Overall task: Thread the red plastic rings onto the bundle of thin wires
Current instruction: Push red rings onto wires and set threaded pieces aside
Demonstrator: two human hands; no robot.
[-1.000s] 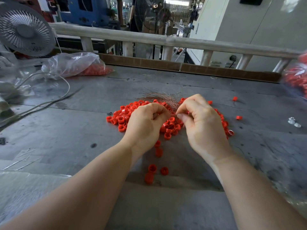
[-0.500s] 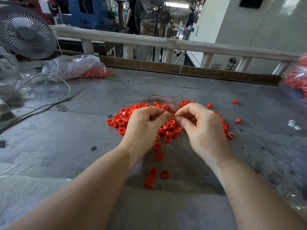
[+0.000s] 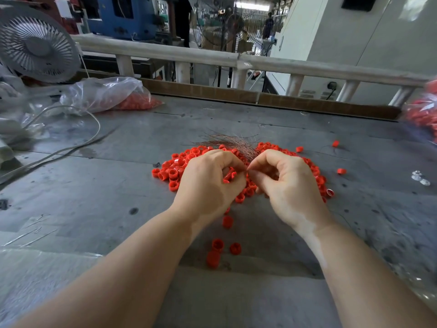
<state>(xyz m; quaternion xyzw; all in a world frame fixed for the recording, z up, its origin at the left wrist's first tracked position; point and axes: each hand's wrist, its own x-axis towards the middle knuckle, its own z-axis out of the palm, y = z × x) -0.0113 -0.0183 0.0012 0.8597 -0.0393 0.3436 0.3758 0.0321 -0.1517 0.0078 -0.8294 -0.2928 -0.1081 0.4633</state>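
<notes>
1. Stray rings (image 3: pixel 217 245) lie nearest on the table (image 3: pixel 94 197).
2. The left hand (image 3: pixel 208 183) curls round red rings; the right hand (image 3: pixel 281 183) pinches something too fine to make out.
3. Behind, the wires (image 3: pixel 234 143) fan over the ring pile (image 3: pixel 175 169); they look light and springy, best gripped near the tips.

A worn grey table (image 3: pixel 132 181) carries everything, its surface scuffed and spotted with dark marks. At its middle lies a heap of red rings (image 3: pixel 173 170), and thin coppery wires (image 3: pixel 227 142) fan out across the heap's far side. A few loose rings (image 3: pixel 217 245) sit nearer, others (image 3: pixel 341 171) scattered to the right. Far left lies a clear plastic bag (image 3: pixel 101 93) with more red pieces inside, beside a white cable (image 3: pixel 92 136) curving over the surface. Small clear parts (image 3: pixel 419 177) rest near the right edge. A brown strip (image 3: pixel 307 104) borders the far edge.
</notes>
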